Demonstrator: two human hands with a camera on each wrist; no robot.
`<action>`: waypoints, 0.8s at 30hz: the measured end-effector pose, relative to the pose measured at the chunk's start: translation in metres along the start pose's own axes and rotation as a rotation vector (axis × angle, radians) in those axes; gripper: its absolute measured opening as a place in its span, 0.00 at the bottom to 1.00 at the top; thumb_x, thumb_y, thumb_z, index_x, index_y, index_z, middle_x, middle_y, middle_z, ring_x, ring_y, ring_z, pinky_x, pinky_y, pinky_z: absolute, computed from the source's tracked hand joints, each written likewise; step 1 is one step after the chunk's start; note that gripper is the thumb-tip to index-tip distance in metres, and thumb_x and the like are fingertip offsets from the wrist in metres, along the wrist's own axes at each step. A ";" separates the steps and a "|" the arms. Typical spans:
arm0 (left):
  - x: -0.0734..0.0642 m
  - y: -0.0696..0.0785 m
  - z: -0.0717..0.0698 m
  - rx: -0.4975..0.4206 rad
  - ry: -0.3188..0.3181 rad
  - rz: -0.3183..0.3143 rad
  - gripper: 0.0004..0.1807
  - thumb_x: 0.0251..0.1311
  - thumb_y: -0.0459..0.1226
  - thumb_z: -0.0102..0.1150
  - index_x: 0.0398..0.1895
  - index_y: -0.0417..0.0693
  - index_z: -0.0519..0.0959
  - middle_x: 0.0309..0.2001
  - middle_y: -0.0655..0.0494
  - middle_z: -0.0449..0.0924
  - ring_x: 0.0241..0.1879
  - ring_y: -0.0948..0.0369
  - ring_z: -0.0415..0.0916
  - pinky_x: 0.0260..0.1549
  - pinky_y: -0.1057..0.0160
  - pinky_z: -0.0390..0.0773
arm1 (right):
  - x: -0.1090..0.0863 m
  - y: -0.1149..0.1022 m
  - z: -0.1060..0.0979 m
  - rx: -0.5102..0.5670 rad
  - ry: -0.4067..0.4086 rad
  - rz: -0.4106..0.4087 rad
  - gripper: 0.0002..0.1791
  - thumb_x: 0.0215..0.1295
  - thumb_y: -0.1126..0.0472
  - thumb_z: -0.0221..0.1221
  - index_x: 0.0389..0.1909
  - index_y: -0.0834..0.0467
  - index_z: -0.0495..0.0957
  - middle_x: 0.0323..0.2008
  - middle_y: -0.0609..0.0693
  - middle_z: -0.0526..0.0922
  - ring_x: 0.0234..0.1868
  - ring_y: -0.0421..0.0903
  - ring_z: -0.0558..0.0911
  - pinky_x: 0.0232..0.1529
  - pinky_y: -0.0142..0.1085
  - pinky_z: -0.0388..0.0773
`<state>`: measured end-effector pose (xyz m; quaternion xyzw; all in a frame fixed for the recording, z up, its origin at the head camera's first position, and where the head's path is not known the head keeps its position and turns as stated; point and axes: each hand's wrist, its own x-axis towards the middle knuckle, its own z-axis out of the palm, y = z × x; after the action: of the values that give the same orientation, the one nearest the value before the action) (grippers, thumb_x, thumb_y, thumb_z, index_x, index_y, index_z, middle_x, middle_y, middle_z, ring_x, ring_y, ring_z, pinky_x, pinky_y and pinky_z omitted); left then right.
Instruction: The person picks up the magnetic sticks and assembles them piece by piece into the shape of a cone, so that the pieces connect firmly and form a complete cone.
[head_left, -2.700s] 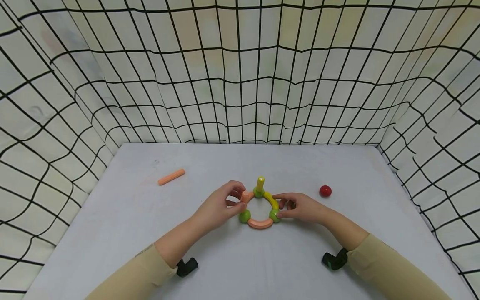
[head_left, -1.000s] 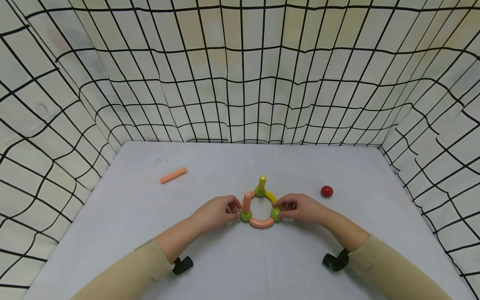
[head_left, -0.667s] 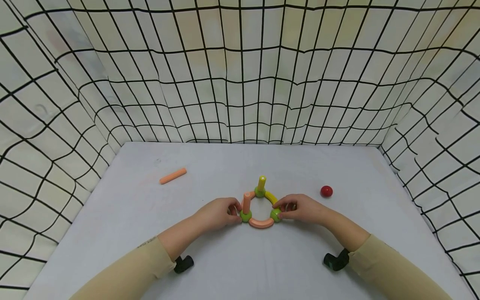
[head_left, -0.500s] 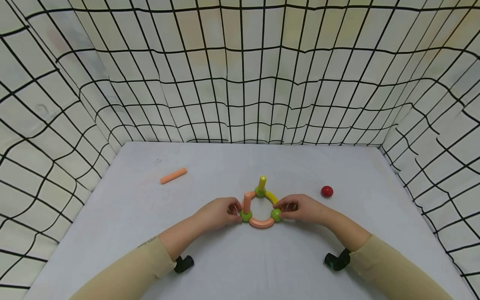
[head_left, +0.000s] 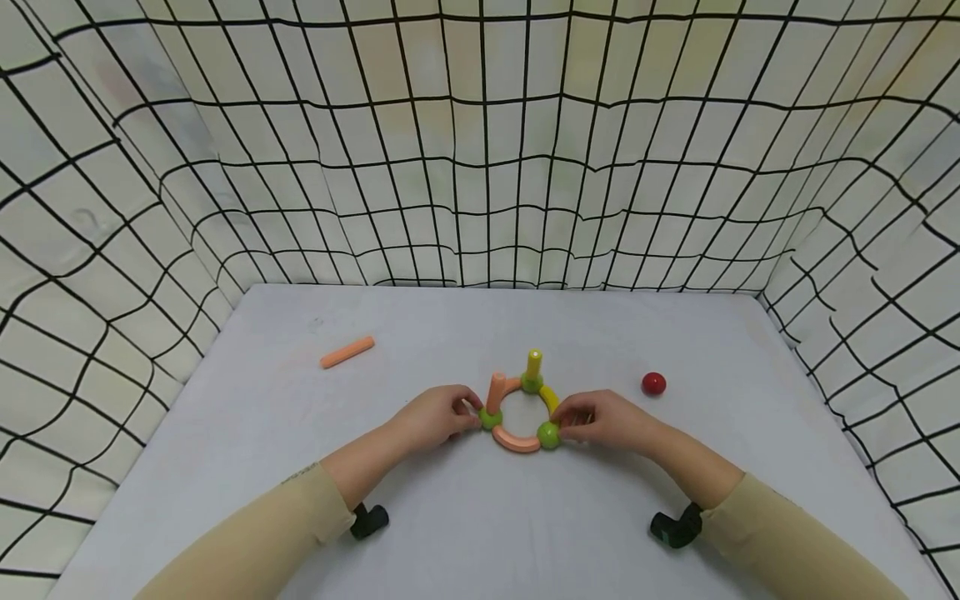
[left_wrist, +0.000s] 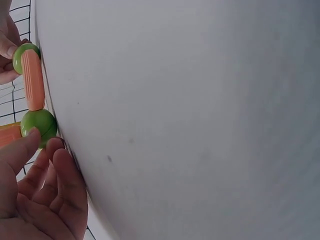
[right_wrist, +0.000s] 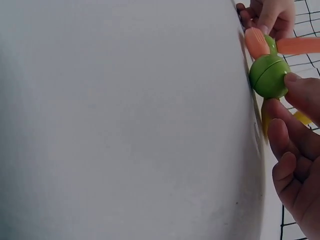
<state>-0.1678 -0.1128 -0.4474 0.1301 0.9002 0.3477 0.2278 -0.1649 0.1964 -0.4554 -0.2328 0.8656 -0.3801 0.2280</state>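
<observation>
A ring of green balls joined by curved sticks lies on the white table. My left hand [head_left: 435, 417] pinches its left green ball [left_wrist: 39, 123] between thumb and fingers. An orange stick [head_left: 497, 392] stands up from that ball, leaning slightly. On the opposite side, my right hand [head_left: 612, 420] pinches the right green ball [right_wrist: 270, 76]. The back green ball [head_left: 532, 383] carries an upright yellow stick [head_left: 534, 364]. A curved orange piece [head_left: 517, 440] spans the front, and a curved yellow piece [head_left: 550, 399] runs along the right, partly behind my fingers.
A loose orange stick [head_left: 347, 352] lies at the back left of the table [head_left: 465, 533]. To the right sits a red ball [head_left: 654, 383]. Black netting [head_left: 487, 158] over white walls encloses the back and sides.
My left hand has gone from the orange stick's top down to the left ball. Within the last half second the ring has turned slightly clockwise, its left ball shifting away from me.
</observation>
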 end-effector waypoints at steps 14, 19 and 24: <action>0.011 -0.003 -0.006 -0.098 0.019 -0.065 0.12 0.65 0.41 0.63 0.50 0.52 0.80 0.25 0.54 0.78 0.19 0.60 0.74 0.21 0.63 0.75 | 0.001 -0.010 0.014 0.013 0.041 0.003 0.11 0.63 0.56 0.68 0.46 0.50 0.84 0.33 0.39 0.84 0.36 0.41 0.80 0.37 0.34 0.79; 0.014 -0.005 -0.006 -0.121 0.039 -0.075 0.11 0.66 0.41 0.63 0.50 0.52 0.80 0.24 0.53 0.78 0.18 0.60 0.74 0.21 0.63 0.75 | 0.002 -0.014 0.018 0.010 0.060 -0.006 0.12 0.62 0.55 0.68 0.45 0.51 0.84 0.32 0.40 0.84 0.34 0.40 0.80 0.35 0.33 0.78; 0.016 -0.005 -0.006 -0.134 0.054 -0.088 0.11 0.67 0.41 0.62 0.50 0.51 0.80 0.24 0.53 0.79 0.18 0.60 0.73 0.21 0.63 0.75 | 0.004 -0.018 0.023 -0.009 0.081 0.013 0.12 0.62 0.55 0.69 0.45 0.51 0.83 0.31 0.40 0.83 0.32 0.39 0.79 0.34 0.32 0.77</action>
<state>-0.1851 -0.1135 -0.4521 0.0657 0.8855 0.4003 0.2268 -0.1509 0.1703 -0.4561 -0.2128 0.8773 -0.3838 0.1942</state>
